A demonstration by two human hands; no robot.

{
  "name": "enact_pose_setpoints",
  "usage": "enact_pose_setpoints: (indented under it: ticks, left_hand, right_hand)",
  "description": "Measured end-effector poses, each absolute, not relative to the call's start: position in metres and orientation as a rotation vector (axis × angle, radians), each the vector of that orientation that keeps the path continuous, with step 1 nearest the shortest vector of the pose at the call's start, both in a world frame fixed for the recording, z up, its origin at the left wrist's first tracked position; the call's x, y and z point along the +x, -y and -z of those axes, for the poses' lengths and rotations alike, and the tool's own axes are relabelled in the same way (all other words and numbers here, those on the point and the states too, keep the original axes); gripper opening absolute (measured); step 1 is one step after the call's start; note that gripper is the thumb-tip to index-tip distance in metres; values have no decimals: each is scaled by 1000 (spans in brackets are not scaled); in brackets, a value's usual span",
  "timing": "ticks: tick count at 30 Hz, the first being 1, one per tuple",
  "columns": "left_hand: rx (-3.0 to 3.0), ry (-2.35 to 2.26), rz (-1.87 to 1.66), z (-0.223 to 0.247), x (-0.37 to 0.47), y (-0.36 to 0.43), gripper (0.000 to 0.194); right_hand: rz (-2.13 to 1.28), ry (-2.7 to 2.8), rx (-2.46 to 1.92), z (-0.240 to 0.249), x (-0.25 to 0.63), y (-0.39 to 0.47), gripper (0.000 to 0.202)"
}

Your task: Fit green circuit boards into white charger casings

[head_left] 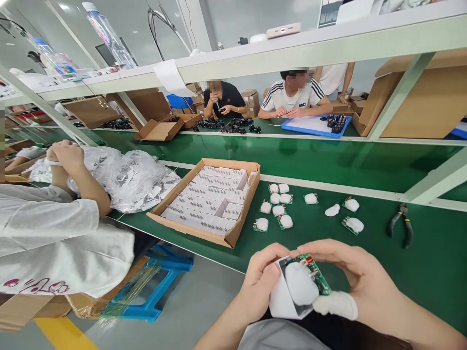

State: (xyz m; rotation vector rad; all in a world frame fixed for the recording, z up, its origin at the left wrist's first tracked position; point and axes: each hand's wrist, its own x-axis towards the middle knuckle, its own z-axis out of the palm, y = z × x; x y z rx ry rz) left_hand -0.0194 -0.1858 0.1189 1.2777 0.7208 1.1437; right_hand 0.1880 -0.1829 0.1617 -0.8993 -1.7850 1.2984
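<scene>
Two hands over the near tabletop [419,272] edge, our left hand [260,284] and right hand [359,277] both clenched on a green circuit board [316,276] with a white pad, beyond it loose padded boards [279,206], cardboard box [251,192] left, pliers [401,224] right.

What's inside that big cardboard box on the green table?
The cardboard box holds rows of small white parts, packed side by side and filling most of it. Only the top layer shows; anything under it, and the box bottom, is covered.
</scene>
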Motion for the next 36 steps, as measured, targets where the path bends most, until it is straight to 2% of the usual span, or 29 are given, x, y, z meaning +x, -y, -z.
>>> enact_pose_setpoints:
  ticks: [21, 36]
  left_hand:
    - [1354, -826, -1186, -123, -22, 188, 57]
    - [1297, -741, -1277, -122, -21, 189, 44]
  right_hand:
    - [-1359, 1800, -890, -162, 187, 184, 50]
    - [-1381, 1824, -761, -164, 178, 179, 49]
